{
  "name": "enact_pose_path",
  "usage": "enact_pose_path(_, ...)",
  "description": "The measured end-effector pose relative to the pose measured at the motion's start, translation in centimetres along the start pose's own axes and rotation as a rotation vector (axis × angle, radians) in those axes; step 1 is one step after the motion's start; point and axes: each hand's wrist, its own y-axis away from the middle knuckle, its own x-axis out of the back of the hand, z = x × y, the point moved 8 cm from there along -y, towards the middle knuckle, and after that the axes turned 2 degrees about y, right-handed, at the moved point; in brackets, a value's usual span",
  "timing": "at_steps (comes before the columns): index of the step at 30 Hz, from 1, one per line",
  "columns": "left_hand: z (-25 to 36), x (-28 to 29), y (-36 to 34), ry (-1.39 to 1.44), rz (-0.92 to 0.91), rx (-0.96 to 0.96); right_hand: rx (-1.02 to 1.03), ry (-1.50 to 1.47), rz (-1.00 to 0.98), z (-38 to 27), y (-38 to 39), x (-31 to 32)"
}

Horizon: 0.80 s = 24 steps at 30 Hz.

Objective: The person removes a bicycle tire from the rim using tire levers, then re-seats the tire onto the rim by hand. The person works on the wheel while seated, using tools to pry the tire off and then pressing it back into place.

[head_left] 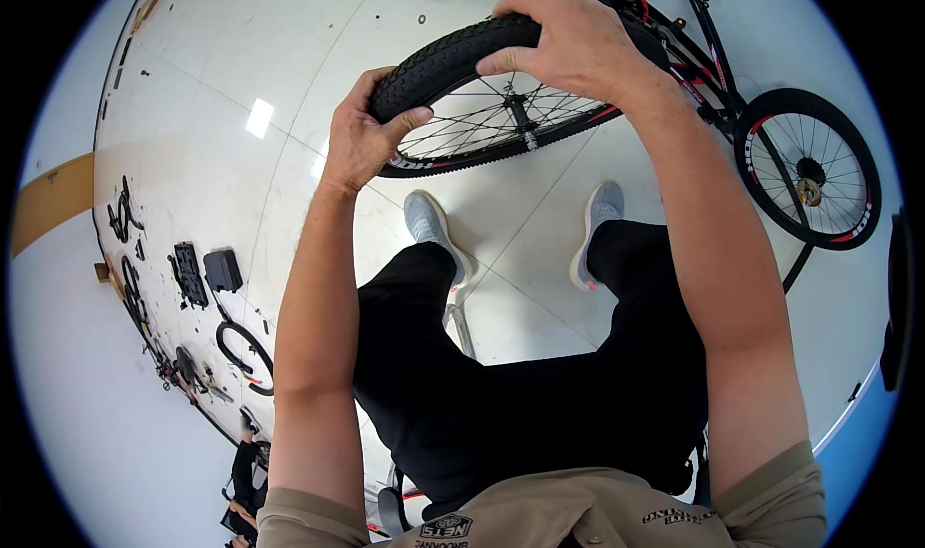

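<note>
A bicycle wheel (462,57) with a black knobby tyre, black spokes and a dark hub leans in front of me, beyond my feet. My left hand (366,139) grips the tyre at its left side, thumb on the inner side and fingers round the outside. Higher up and to the right, my right hand (568,47) wraps over the tyre's upper part, its thumb toward the spokes. The right part of the wheel is hidden behind my right hand and forearm.
A black and red bicycle frame (713,57) lies at the far right, beside another wheel (807,169). On the left floor are an open black tool case (189,274), a dark box (223,271) and a loose tyre (246,355). Another person (248,481) sits at the lower left.
</note>
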Motion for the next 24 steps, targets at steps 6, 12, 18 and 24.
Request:
enact_pose_path(6, -0.2, 0.9, 0.8, 0.102, 0.0, -0.137, -0.02, -0.029, -0.017, 0.9, 0.2, 0.4)
enact_pose_path(12, -6.0, 1.5, 0.0, 0.018, 0.021, 0.042, -0.028, -0.116, -0.076, 3.5, -0.4, 1.9)
enact_pose_path(18, -2.5, 0.7, 0.6, 0.113, -0.005, -0.116, 0.016, -0.197, -0.172, 2.2, 0.5, 3.4)
enact_pose_path(24, 2.6, -0.8, 1.2, -0.032, 0.033, -0.216, 0.151, -0.028, 0.035, -0.6, 0.9, 0.5)
